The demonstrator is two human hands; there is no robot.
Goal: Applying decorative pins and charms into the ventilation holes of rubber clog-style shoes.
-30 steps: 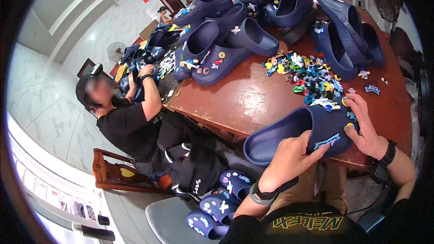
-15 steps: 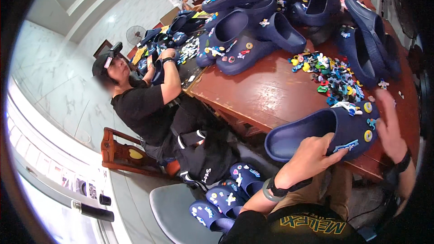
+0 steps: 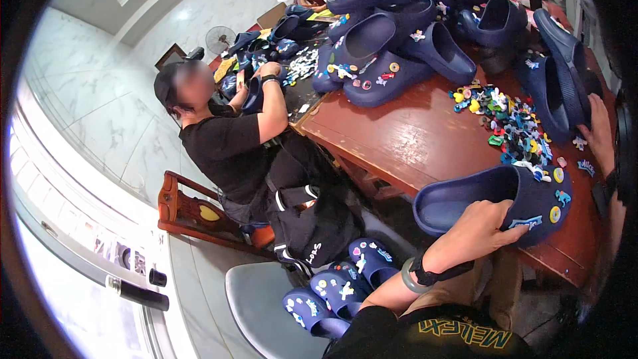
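A navy clog [image 3: 495, 203] is steadied at the near edge of the bench [image 3: 412, 139] by the left hand [image 3: 482, 229], which is clamped on its heel rim. The right hand [image 3: 598, 129] lies with fingers spread beside the charm pile [image 3: 508, 123]; whether anything is pinched cannot be told. The overhanging clog could be tipped off (charms scattered). Beyond, stacked clogs [image 3: 392, 46] crowd the far edge.

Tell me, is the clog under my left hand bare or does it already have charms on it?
Decorated: the navy clog under the left hand shows several charms on its toe.
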